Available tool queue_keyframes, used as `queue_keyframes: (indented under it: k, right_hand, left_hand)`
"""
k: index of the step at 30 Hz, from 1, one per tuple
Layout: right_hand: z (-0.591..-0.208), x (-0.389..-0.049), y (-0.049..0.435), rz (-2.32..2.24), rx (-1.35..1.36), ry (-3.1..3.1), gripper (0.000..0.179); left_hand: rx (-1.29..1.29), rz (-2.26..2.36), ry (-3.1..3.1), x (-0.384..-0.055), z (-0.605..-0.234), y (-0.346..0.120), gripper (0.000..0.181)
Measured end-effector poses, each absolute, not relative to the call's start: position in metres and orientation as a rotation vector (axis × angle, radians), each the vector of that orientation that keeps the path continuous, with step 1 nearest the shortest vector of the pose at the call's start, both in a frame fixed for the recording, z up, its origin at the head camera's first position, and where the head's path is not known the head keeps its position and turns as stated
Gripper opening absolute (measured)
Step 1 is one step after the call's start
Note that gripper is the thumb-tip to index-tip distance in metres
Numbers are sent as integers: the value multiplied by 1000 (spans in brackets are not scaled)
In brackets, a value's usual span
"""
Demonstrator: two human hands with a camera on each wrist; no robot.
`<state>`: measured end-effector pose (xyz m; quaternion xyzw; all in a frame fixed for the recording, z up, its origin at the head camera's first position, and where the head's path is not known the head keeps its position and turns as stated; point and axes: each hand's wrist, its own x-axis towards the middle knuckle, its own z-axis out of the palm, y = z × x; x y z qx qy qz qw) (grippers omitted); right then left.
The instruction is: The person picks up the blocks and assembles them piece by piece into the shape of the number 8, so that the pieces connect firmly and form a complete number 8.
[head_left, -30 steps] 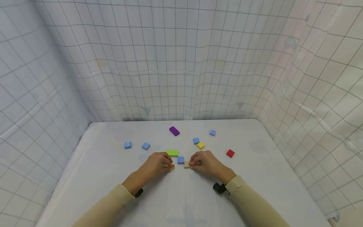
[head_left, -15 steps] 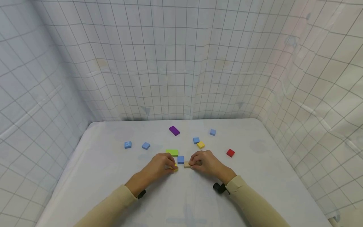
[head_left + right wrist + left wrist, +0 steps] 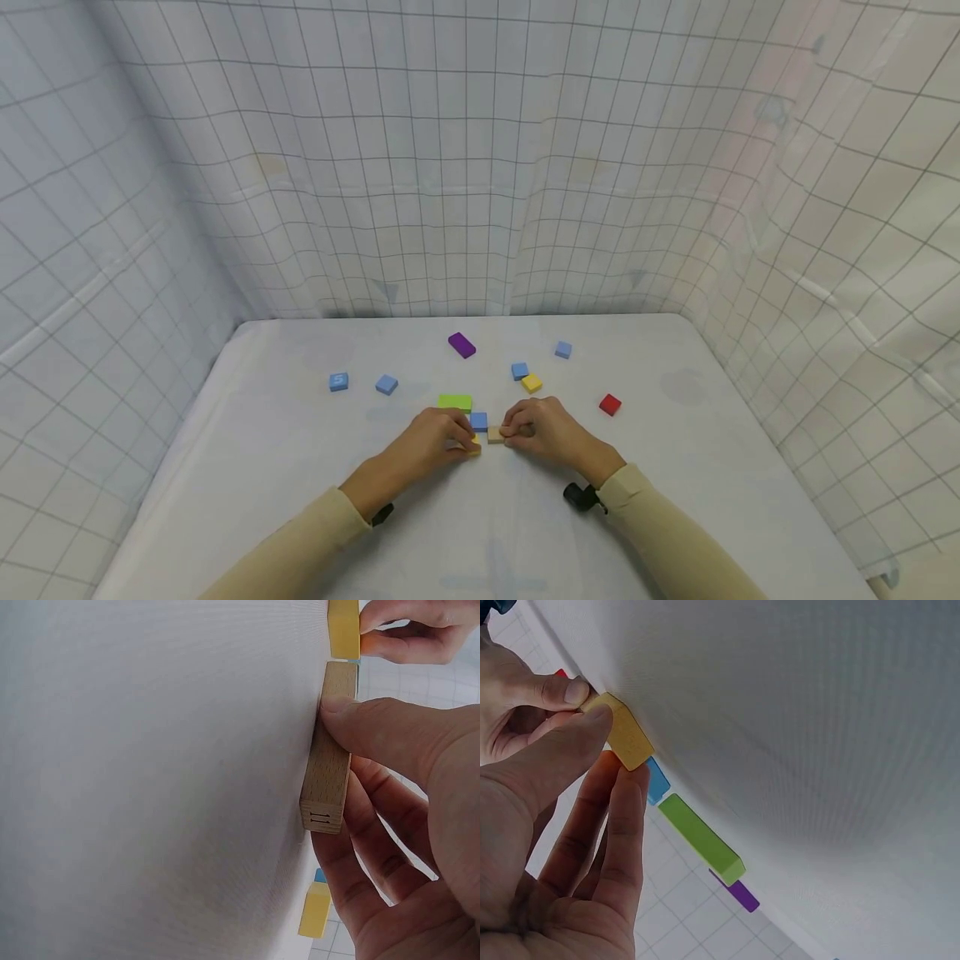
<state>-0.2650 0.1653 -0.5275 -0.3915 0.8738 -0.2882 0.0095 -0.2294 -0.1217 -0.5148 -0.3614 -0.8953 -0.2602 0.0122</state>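
Observation:
My left hand (image 3: 435, 442) pinches a yellow block (image 3: 628, 739) between thumb and fingertips, low over the white table. My right hand (image 3: 551, 433) grips a plain wooden block (image 3: 330, 754) by its long sides; its near end carries a dark mark like two strokes. In the right wrist view the yellow block stands just beyond the wooden block's far end. A blue block (image 3: 478, 422) lies behind the two held blocks, and a lime green block (image 3: 455, 403) is just behind and left of it. Fingers cover part of both held blocks.
Farther back lie a purple block (image 3: 462, 345) and a blue block beside a yellow block (image 3: 532, 383). A red block (image 3: 611, 404) is to the right. On the left sits a blue block marked 5 (image 3: 339, 382). Gridded white curtains (image 3: 480, 167) enclose the table.
My left hand has moved right and slightly nearer with the yellow block, up close to the wooden block. My right hand has stayed in place.

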Motion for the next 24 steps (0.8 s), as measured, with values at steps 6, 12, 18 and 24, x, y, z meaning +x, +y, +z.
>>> queue_keyframes:
  k: [6, 12, 18, 24]
  right_hand:
    - [-526, -264, 165, -900, -1219, 2725, 5]
    - [-525, -263, 165, -912, -1219, 2731, 5]
    - [-525, -263, 164, -920, -1226, 2729, 5]
    - [-526, -264, 165, -914, -1235, 2734, 6]
  left_hand:
    - [-1169, -807, -2739, -224, -507, -117, 11]
    - [-1215, -857, -2676, -231, -519, -117, 9]
    - [-1227, -861, -2661, -231, -522, -114, 8]
    - [-1224, -897, -2633, -238, -538, -115, 12]
